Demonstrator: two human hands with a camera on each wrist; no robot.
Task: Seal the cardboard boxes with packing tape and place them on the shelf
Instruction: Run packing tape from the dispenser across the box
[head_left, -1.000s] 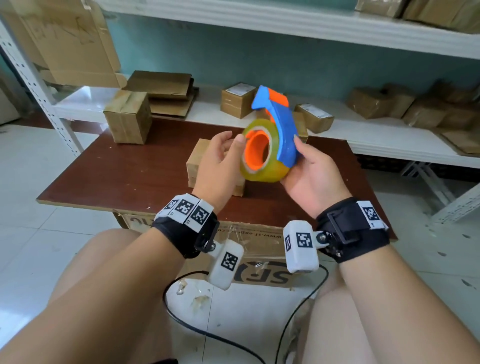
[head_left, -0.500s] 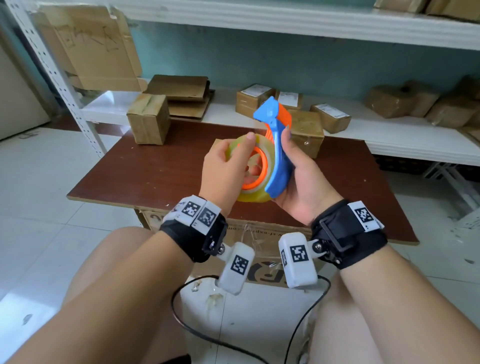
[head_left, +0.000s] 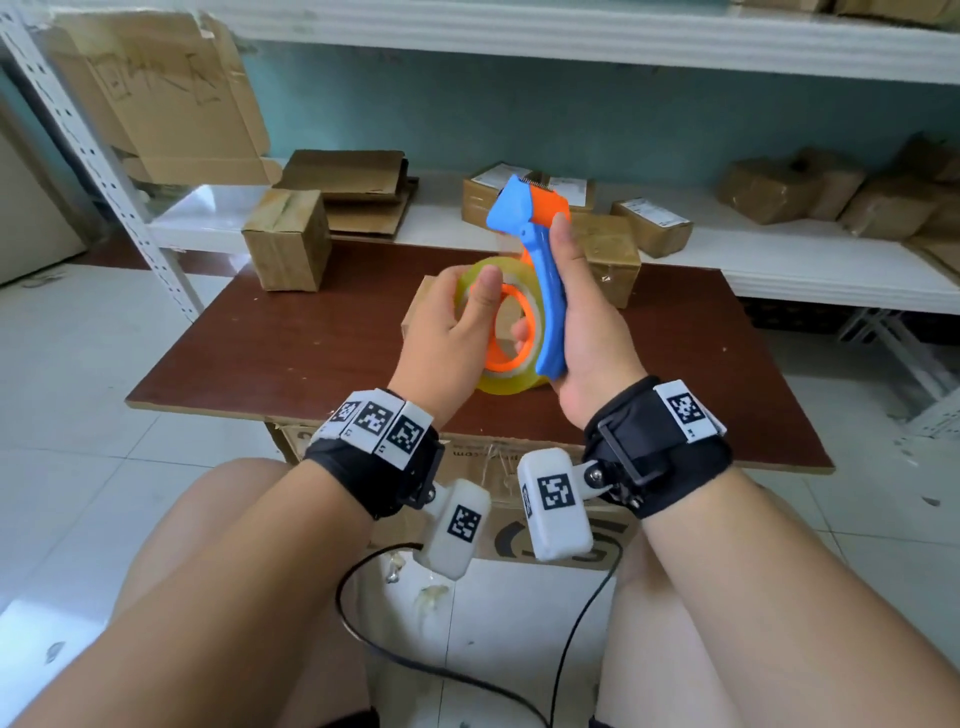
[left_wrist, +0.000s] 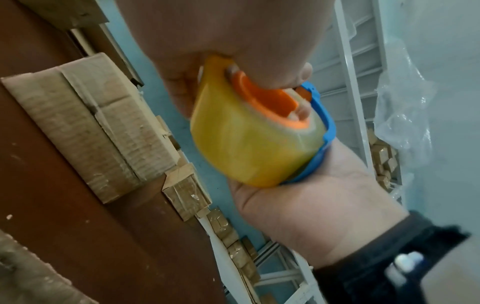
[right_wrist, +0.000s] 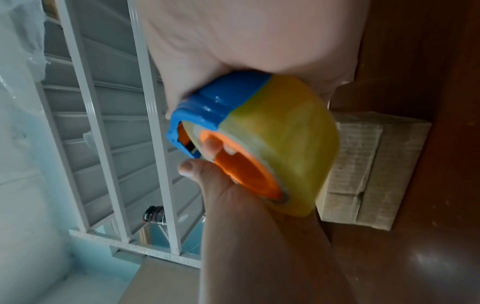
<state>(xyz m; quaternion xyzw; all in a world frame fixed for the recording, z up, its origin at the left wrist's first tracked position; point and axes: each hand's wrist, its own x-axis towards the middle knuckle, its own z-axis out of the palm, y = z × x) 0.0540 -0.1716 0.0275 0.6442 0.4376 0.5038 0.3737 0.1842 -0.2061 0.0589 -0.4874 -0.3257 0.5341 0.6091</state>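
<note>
A blue and orange tape dispenser (head_left: 540, 244) is held upright above the brown table (head_left: 291, 353), cutter end up. My right hand (head_left: 563, 312) grips its blue handle (right_wrist: 215, 102). The yellow tape roll (head_left: 506, 382) sits on the orange hub, and my left hand (head_left: 467, 312) holds it with the thumb on the roll's face. The wrist views show the tape roll (left_wrist: 246, 144) (right_wrist: 291, 144) close up between both palms. A small cardboard box (head_left: 415, 306) lies on the table behind my hands, mostly hidden. The same box (left_wrist: 85, 133) (right_wrist: 363, 164) shows taped seams.
Two more boxes stand on the table, one at the back left (head_left: 288, 239) and one at the back right (head_left: 610, 260). The white shelf (head_left: 779, 260) behind carries flattened cardboard and several small taped boxes. A large carton (head_left: 608, 535) sits under the table by my knees.
The dispenser has turned from side-on to upright, and my right hand has wrapped round its handle. My left thumb has moved onto the roll's face. Both hands have come slightly lower and nearer.
</note>
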